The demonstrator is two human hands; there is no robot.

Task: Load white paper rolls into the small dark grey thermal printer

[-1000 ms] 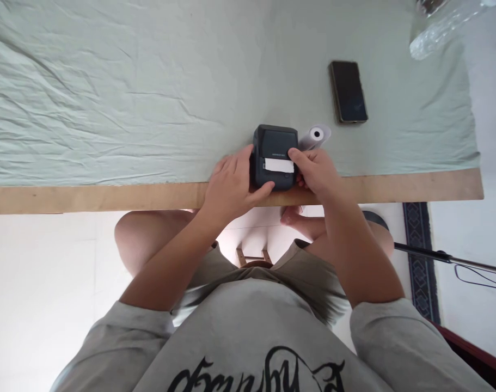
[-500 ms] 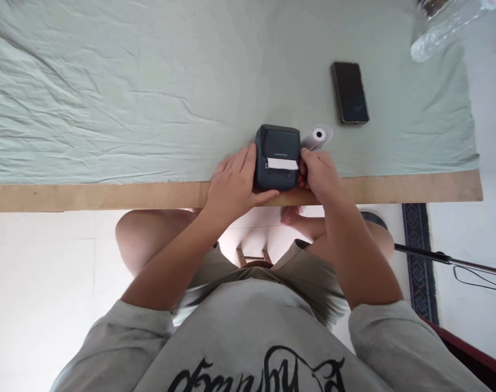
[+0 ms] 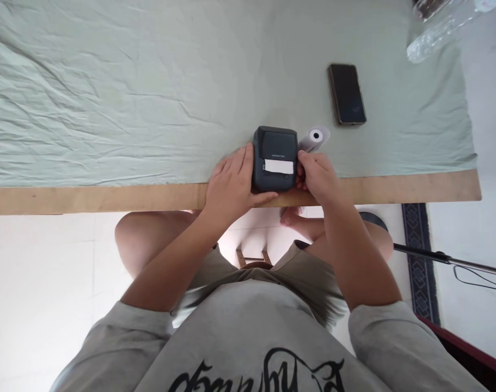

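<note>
Right grip (image 3: 319, 174) at dark printer (image 3: 277, 144), lower fingertips (image 3: 300, 179) partly out of sight

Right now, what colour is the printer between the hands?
The printer is dark blue-grey; see the head view.

I touched a printer (image 3: 276, 142) of smooth-looking, matt dark plastic, and the strip (image 3: 279, 166) on its front was matt white paper. Beside it I saw a roll (image 3: 310, 141) of smooth white paper. The phone (image 3: 347, 93) showed me a glossy, glass-like face, and the bottle (image 3: 431, 42) was clear, shiny plastic. The tablecloth (image 3: 182, 71) was matt, creased cloth; the table edge (image 3: 411, 186) was pale, dull wood. I wore a shirt (image 3: 248, 318) of matt cloth.
</note>
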